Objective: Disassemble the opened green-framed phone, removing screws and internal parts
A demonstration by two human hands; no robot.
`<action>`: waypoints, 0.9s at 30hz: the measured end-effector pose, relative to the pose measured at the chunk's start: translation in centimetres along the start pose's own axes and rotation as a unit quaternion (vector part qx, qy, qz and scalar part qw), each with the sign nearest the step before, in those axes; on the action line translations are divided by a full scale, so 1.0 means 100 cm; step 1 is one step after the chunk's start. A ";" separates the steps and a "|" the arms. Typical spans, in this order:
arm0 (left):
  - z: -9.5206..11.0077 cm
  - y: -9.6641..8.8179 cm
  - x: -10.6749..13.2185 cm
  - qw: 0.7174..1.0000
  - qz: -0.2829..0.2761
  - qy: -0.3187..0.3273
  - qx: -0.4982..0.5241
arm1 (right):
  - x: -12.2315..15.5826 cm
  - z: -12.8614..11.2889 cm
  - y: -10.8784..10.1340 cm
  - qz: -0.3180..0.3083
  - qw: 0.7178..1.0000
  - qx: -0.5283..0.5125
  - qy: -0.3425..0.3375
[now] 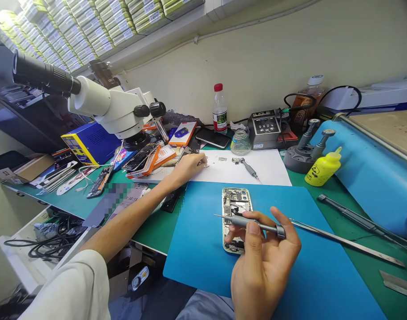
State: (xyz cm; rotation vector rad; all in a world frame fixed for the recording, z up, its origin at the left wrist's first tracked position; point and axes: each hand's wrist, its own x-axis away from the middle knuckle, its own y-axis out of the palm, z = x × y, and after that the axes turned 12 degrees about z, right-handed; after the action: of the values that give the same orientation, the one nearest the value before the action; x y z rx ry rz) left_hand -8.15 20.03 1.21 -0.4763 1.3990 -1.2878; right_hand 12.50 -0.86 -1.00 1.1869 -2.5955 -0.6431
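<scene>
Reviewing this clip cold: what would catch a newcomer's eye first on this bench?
Most likely the opened phone lying on the blue mat at centre, its insides exposed, with the right hand holding a grey screwdriver level above it. Next, the large white microscope looming at upper left. The left hand reaches out to the white sheet behind the mat, its fingertips at small parts there.

Blue mat on a green surface

A blue mat covers the green surface at lower centre; a white sheet lies above it, a yellow bottle at right, a red-capped clear bottle at upper centre, a grey screwdriver.
</scene>
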 end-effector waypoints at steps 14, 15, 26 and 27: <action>0.079 0.008 -0.024 0.977 0.000 0.209 0.047 | 0.002 -0.011 -0.003 0.046 0.997 -0.055 -0.021; 0.084 0.013 -0.034 0.971 -0.013 0.233 0.046 | -0.001 -0.017 -0.007 0.059 0.996 -0.054 -0.037; 0.105 0.050 -0.074 0.917 -0.098 0.386 0.022 | -0.080 -0.063 -0.107 0.127 0.984 0.077 -0.102; 0.109 0.051 -0.076 0.914 -0.098 0.392 0.023 | -0.081 -0.061 -0.109 0.122 0.984 0.079 -0.099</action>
State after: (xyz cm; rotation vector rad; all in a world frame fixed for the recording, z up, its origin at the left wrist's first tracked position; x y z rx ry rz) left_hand 5.64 23.50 2.43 -0.0435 2.0048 -1.7794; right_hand 27.20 -2.88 -0.87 0.8596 -2.9448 -0.5364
